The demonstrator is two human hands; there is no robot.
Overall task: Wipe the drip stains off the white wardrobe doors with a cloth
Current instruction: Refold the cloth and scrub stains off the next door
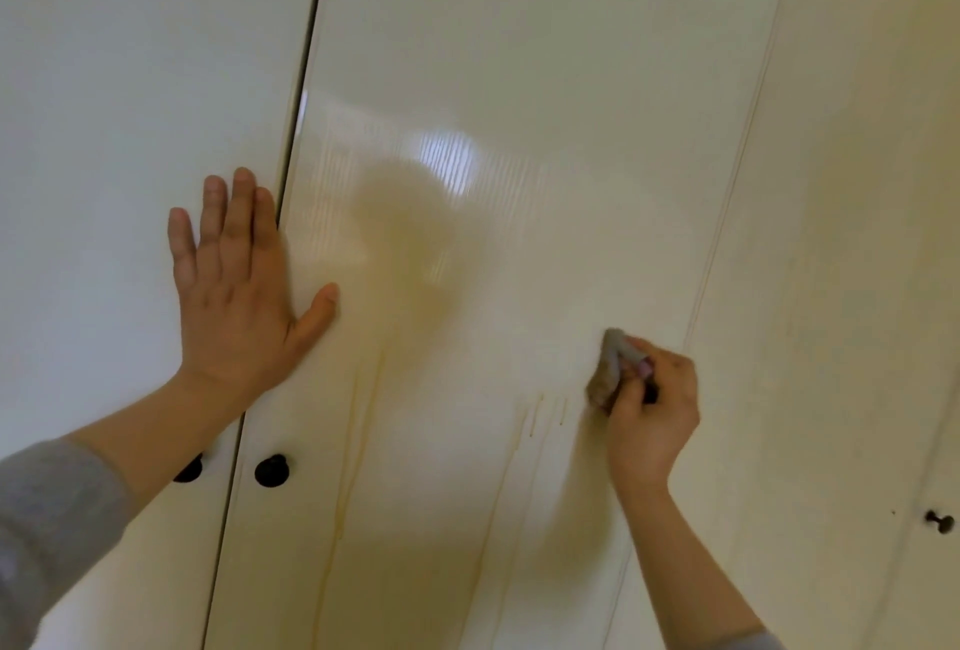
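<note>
Glossy white wardrobe doors fill the view. The middle door [519, 78] carries yellowish drip stains [540, 415] running down below and left of the cloth, and a longer streak [358, 441] further left. My right hand [649, 421] grips a small bunched grey cloth [610, 369] and holds it against the middle door near its right edge. My left hand [234, 286] lies flat with straight fingers across the gap between the left door [130, 78] and the middle door.
Two dark round knobs [271, 470] sit either side of the left gap, one partly behind my left forearm. Another dark knob [940, 522] is on the right door [857, 234]. A yellow wall strip shows at the top right.
</note>
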